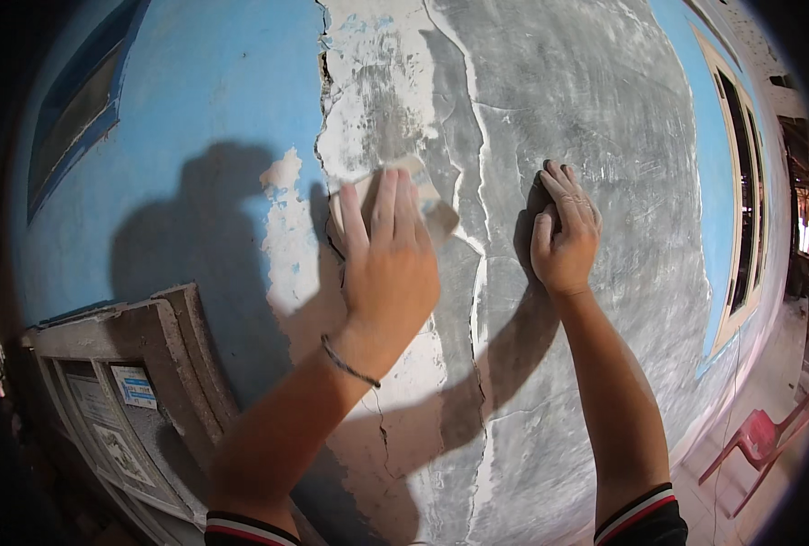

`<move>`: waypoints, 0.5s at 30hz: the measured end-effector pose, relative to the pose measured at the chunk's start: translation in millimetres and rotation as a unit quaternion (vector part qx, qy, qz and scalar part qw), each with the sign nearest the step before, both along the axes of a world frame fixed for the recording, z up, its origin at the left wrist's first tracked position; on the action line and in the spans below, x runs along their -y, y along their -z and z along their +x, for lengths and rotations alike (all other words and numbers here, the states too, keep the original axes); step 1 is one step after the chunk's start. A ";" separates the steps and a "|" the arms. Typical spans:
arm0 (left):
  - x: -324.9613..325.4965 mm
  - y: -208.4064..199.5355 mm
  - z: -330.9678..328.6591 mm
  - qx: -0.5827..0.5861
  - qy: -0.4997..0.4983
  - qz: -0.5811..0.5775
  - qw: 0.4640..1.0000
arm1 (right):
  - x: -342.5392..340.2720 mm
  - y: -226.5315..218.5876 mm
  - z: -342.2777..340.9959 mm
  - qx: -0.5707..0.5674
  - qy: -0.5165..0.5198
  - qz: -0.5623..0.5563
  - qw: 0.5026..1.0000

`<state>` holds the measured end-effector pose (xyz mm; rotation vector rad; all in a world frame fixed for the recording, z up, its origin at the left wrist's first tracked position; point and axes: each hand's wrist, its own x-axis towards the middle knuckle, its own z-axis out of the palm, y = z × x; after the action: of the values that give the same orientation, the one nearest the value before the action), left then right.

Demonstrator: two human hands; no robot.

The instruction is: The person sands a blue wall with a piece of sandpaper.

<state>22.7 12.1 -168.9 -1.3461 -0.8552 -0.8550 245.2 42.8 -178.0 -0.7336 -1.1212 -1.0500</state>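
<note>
Beige sheet [339,217] gripped by left hand [391,264] lies beside paint edge [321,109], open right hand [568,238] amid unobstructed plaster [641,273].

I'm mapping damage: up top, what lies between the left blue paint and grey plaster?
In the head view, a white strip and a dark crack.

- what are you recording at lower right?
- a red chair [758,437] is standing on a pale floor [709,511].
- what is showing above?
- a pale-framed window [745,196] is displaying dark gaps.
- what is the left side presenting?
- high, a blue-framed window [79,102] is sitting; low, a worn wooden frame [163,364] is surrounding a blue-and-white label [135,387].
</note>
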 end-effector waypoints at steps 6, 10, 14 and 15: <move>-4.5 -36.1 -4.9 0.001 0.059 0.034 0.998 | -0.4 0.3 1.7 0.012 0.012 0.000 1.000; 0.3 -37.7 -0.2 0.007 0.010 0.032 0.999 | 1.0 -0.3 2.1 0.012 0.006 0.005 1.000; -1.5 19.2 -4.3 0.009 -0.003 -0.005 1.000 | 1.7 2.8 2.3 -0.001 0.010 -0.001 1.000; -4.4 25.4 -9.2 0.000 0.022 0.002 1.000 | 2.5 3.5 3.4 0.001 0.008 0.000 1.000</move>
<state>13.4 16.5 -194.3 -1.3654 -0.8262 -0.8894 248.6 40.3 -181.6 -0.7427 -1.1186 -1.0646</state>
